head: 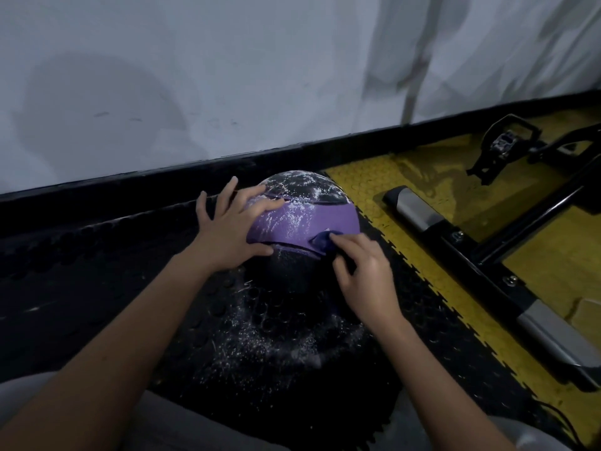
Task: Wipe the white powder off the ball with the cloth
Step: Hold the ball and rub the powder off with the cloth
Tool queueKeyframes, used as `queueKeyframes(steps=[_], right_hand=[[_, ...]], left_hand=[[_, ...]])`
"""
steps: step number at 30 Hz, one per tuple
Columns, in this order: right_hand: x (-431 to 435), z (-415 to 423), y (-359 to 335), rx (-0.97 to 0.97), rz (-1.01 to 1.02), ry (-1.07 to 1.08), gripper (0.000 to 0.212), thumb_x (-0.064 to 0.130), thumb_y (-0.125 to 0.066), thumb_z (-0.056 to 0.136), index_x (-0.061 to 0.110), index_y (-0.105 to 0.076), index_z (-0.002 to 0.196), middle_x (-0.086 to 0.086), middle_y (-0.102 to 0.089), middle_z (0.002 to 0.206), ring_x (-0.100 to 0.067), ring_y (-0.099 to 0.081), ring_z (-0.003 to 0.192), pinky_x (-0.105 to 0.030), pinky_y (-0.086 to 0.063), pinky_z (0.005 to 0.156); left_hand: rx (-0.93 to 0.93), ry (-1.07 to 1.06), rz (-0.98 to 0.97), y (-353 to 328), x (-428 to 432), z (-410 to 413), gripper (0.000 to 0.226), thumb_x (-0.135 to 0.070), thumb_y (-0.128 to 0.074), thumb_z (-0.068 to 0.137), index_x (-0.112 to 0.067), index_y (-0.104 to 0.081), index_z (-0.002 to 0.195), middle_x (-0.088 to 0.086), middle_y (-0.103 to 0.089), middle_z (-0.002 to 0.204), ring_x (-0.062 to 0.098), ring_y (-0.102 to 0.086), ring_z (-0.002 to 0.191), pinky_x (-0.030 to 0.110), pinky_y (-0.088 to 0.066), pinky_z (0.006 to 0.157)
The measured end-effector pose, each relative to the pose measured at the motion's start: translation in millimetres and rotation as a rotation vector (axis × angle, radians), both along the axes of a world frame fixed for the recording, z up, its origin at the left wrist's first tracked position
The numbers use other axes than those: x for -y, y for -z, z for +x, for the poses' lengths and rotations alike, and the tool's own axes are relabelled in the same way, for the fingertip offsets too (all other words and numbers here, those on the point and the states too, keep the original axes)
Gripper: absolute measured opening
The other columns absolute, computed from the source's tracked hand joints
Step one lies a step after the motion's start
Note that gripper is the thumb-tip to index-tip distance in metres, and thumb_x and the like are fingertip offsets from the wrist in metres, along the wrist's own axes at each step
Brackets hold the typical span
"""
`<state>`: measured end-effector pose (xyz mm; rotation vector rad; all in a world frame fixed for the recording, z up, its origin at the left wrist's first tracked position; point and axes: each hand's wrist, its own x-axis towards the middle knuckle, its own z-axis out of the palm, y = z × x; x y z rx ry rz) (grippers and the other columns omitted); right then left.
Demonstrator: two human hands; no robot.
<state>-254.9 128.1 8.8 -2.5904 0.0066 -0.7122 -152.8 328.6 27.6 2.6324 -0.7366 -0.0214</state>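
Powder (294, 190) is covering the purple band and black top of the ball (338, 216), which is sitting on the black studded mat (97, 271). The left hand (227, 229) is pressing its left side with straight, spread fingers (260, 193); the right hand (364, 275) is pinching a dark blue cloth (322, 240) against its near side. Probably a hard stroke is risking rolling the ball away, because the left hand is only steadying it.

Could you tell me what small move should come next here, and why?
Probably sweep the cloth, pinched in the right hand, leftward across the purple band of the ball: white powder streaks it there, and the left hand rests spread on the ball, steadying it.
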Motion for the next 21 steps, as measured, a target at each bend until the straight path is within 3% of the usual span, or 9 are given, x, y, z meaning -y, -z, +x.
queueKeyframes(steps=[5,9,12,17,21], right_hand=[[19,29,-15,0.006,0.044,0.118,0.027,-0.001,-0.058,0.085,0.002,-0.065,0.111,-0.008,-0.062,0.105,-0.027,-0.052,0.095,-0.012,-0.024,0.075],[13,22,-2,0.008,0.019,0.107,0.028,-0.005,-0.062,0.081,-0.001,-0.066,0.108,-0.010,-0.063,0.094,-0.022,-0.045,0.080,-0.014,-0.022,0.067],[5,13,0,0.020,-0.005,0.064,0.029,-0.004,-0.063,0.079,-0.002,-0.066,0.108,-0.010,-0.064,0.095,-0.022,-0.044,0.079,-0.016,-0.024,0.067],[-13,0,-1,-0.005,-0.031,-0.027,0.029,0.005,-0.057,0.081,0.002,-0.066,0.109,-0.006,-0.063,0.098,-0.023,-0.049,0.083,-0.020,-0.033,0.071],[-10,-4,-3,0.032,0.193,-0.042,0.026,0.007,-0.051,0.080,0.004,-0.069,0.099,-0.002,-0.061,0.091,-0.015,-0.052,0.086,-0.017,-0.036,0.080]], left_hand=[[-0.050,0.038,-0.030,-1,5,-1,0.074,-0.055,-0.065,0.076,-0.062,-0.015,0.130,-0.025,-0.013,0.149,0.008,0.013,0.141,0.055,0.017,0.106],[-0.024,-0.009,-0.097,2,12,-2,0.061,-0.072,-0.048,0.074,-0.053,-0.034,0.130,-0.023,-0.022,0.147,0.005,0.008,0.141,0.052,0.017,0.107],[0.035,-0.082,-0.204,1,19,-8,0.065,-0.077,-0.031,0.069,-0.045,-0.045,0.123,-0.020,-0.032,0.142,0.004,-0.002,0.140,0.051,0.014,0.107],[0.101,-0.049,-0.212,-2,26,-17,0.071,-0.074,-0.020,0.071,-0.050,-0.029,0.137,-0.023,-0.025,0.147,0.005,-0.007,0.139,0.055,0.010,0.107],[0.053,-0.032,-0.109,8,16,-13,0.070,-0.079,-0.014,0.068,-0.058,-0.022,0.135,-0.025,-0.018,0.148,0.004,0.002,0.140,0.054,0.015,0.106]])
